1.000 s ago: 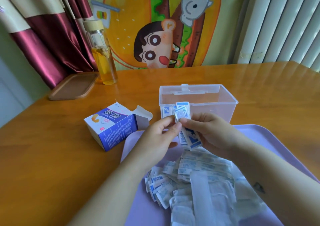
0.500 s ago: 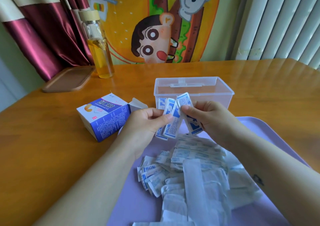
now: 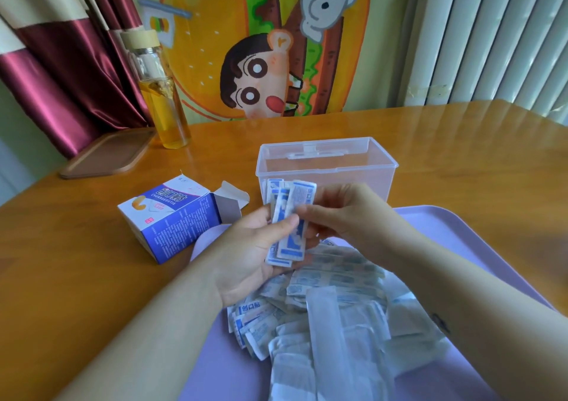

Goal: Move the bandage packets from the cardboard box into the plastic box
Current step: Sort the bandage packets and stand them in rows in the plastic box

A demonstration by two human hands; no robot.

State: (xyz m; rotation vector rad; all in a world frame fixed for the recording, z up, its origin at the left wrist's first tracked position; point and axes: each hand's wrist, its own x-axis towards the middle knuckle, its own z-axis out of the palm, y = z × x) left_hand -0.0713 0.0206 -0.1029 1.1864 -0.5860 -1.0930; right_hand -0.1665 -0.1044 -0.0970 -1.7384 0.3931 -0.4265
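A small stack of blue-and-white bandage packets (image 3: 290,219) stands upright between my hands, just in front of the clear plastic box (image 3: 327,167). My left hand (image 3: 252,253) cups the stack from below, its thumb pressed on the front. My right hand (image 3: 341,213) pinches the stack's upper right edge. Some packets show through the plastic box's front wall at its left. The blue-and-white cardboard box (image 3: 175,219) lies on its side to the left, flap open. A loose heap of packets (image 3: 322,317) covers the purple tray (image 3: 455,241) under my forearms.
The orange wooden table (image 3: 61,277) carries a glass bottle (image 3: 161,99) of amber liquid and a brown lid-like tray (image 3: 107,154) at the back left. A curtain, a cartoon hanging and a white radiator stand behind the table.
The fanned packets have been squared into one stack. My left hand has turned palm-up under them. The camera has tilted, shifting the scene lower in view.
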